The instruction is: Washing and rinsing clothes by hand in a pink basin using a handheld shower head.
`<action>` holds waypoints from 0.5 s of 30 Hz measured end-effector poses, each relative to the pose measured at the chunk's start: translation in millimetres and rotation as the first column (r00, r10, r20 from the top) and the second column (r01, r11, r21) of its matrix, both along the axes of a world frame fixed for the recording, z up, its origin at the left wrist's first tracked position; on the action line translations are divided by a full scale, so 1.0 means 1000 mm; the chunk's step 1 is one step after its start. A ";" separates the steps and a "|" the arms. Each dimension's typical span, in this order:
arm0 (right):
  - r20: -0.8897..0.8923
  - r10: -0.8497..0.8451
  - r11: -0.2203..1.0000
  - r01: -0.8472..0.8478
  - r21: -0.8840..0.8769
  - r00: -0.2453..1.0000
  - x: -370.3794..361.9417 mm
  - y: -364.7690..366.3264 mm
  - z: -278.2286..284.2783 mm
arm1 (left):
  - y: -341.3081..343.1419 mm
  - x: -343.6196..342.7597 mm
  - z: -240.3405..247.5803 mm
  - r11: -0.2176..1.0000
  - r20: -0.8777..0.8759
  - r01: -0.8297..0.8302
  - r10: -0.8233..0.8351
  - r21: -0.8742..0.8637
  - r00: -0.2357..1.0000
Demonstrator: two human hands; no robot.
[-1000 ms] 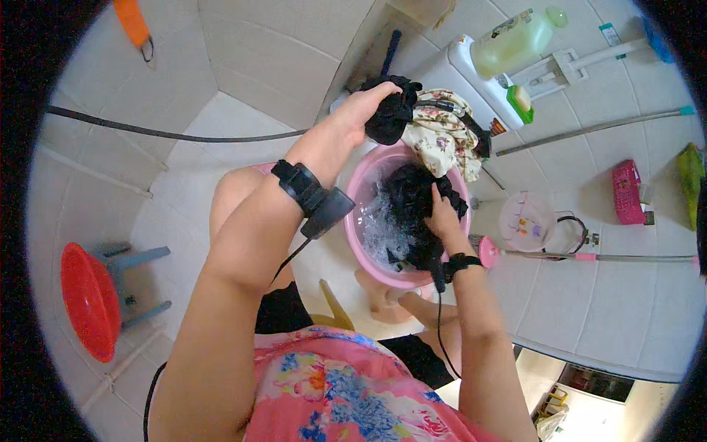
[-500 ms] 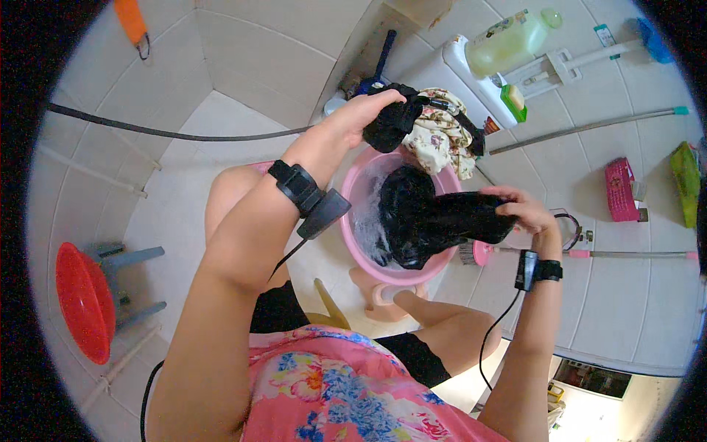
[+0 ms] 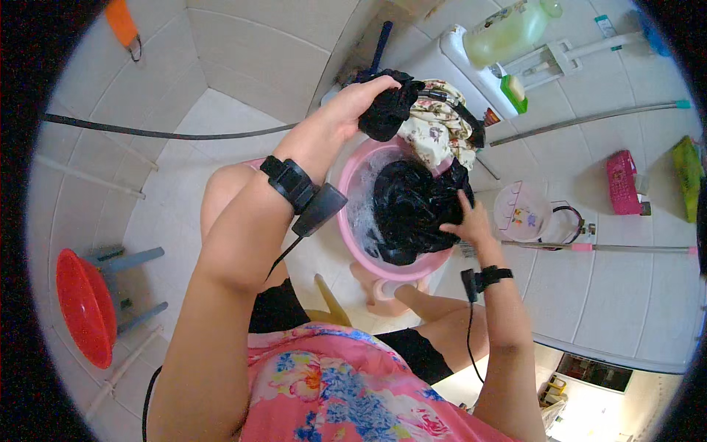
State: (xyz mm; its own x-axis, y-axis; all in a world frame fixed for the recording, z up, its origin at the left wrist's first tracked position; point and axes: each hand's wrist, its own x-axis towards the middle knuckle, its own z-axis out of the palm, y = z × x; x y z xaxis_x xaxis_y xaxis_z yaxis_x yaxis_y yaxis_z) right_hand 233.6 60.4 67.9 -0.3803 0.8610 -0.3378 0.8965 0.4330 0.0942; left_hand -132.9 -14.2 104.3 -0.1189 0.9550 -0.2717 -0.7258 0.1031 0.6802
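A pink basin (image 3: 346,221) of sudsy water stands on the floor in front of me, with a wet black garment (image 3: 412,210) heaped in it. My right hand (image 3: 473,223) is closed on that garment at the basin's right side, thumb and fingers apart around a fold. Above the far rim, my left hand (image 3: 364,103) grips a bunched black cloth (image 3: 389,114). Beside this cloth lies a cream flower-printed cloth (image 3: 438,132), partly hanging over the basin's far right edge. The left fingertips are partly hidden by the cloth.
A red basin (image 3: 85,308) rests on a grey stool at left. White machine-like box (image 3: 475,81), green bottle (image 3: 508,33) and soap dish (image 3: 514,94) are at far right. Poles (image 3: 589,118), a clear flowered tub (image 3: 521,212) and pink basket (image 3: 623,183) line the right wall.
My right hand has moved left and inward, bringing the stretched end of the black garment into the basin. My left hand has shifted slightly left with its black cloth.
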 end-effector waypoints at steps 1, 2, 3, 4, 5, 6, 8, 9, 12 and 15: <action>0.041 0.141 0.987 -0.144 0.073 0.989 -0.006 -0.014 -0.007 | 0.001 -0.001 0.000 1.000 -0.003 0.010 -0.010 0.014 1.000; 0.094 0.272 0.948 -0.283 0.142 0.958 -0.004 -0.021 -0.010 | 0.003 0.000 -0.002 1.000 -0.001 0.013 -0.013 0.016 1.000; 0.156 0.340 0.919 -0.363 0.156 0.927 0.007 -0.021 -0.030 | 0.006 0.000 -0.003 0.999 0.005 0.027 -0.027 0.025 1.000; 0.215 0.408 0.881 -0.444 0.162 0.888 0.003 -0.025 -0.040 | 0.006 -0.001 -0.004 0.999 0.008 0.037 -0.037 0.030 0.999; 0.222 0.437 0.869 -0.473 0.147 0.871 0.004 -0.025 -0.044 | 0.006 -0.001 -0.004 0.999 0.007 0.036 -0.036 0.029 0.999; 0.221 0.438 0.869 -0.474 0.146 0.871 0.007 -0.020 -0.043 | 0.006 -0.001 -0.005 0.999 0.014 0.045 -0.046 0.021 0.999; 0.039 0.163 0.987 -0.163 0.002 0.986 -0.001 -0.008 -0.026 | 0.004 -0.003 -0.005 0.999 0.020 0.044 -0.044 0.010 0.999; -0.229 0.110 0.994 -0.110 0.014 0.967 0.010 0.010 -0.024 | 0.004 -0.002 -0.003 1.000 0.007 0.025 -0.025 0.009 1.000; -0.703 -0.274 0.957 0.259 -0.131 0.657 0.025 0.054 0.021 | 0.004 -0.004 0.001 1.000 0.001 0.005 -0.005 0.000 1.000; -0.677 -0.030 0.987 0.128 0.096 0.735 -0.005 0.041 0.066 | 0.003 -0.009 -0.004 1.000 0.003 -0.008 0.008 -0.016 1.000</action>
